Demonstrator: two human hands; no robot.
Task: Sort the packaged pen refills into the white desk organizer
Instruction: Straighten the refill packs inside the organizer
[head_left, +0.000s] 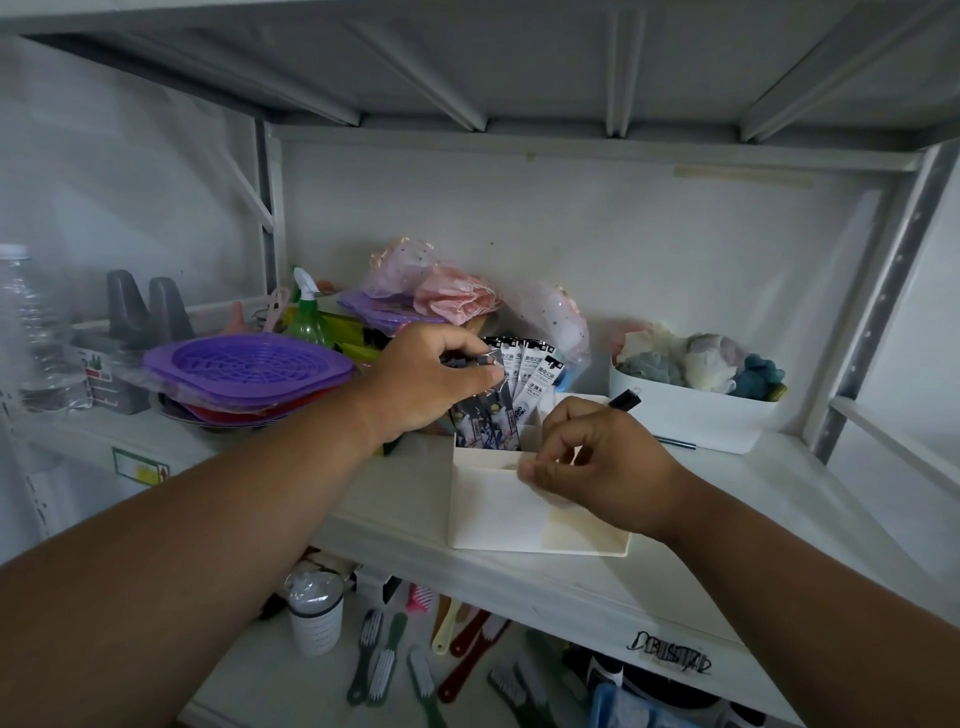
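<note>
The white desk organizer (498, 512) stands on the middle shelf. Several packaged pen refills (524, 382) stand upright in its back compartment, some white, some dark with pictures. My left hand (431, 376) pinches the top of one dark refill pack above that compartment. My right hand (597, 460) grips the organizer's front-right rim, fingers curled over the edge. A black pen tip (626, 399) pokes up just behind my right hand; whether it sits in the organizer is hidden.
A white tub (691, 415) of soft balls sits right of the organizer. Purple and red strainers (244, 366), a green spray bottle (306, 317) and pink bags (441, 291) crowd the left and back. Brushes (384, 660) lie on the shelf below.
</note>
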